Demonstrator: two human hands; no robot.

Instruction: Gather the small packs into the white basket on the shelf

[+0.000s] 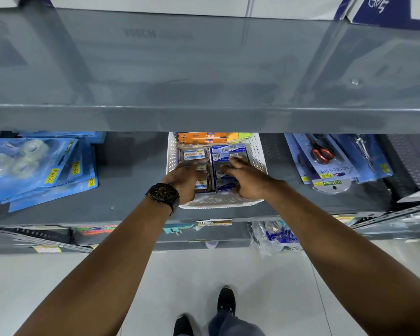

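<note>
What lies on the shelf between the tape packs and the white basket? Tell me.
Nothing: in the head view, the shelf is bare grey metal between the tape packs and the white basket.

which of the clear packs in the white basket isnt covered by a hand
The rearmost clear plastic pack, with the orange-lettered label, in the white perforated basket. The left hand partly covers the two nearer ones.

A basket (256,151) sits mid-shelf (131,170), tape packs (34,163) stacked to its left and scissor sets (330,163) to its right. Inside, small packs (228,151) fill two rows, with flat boxes (201,138) behind. Both hands, the left hand (183,177) and the right hand (246,177), reach in from the front.
</note>
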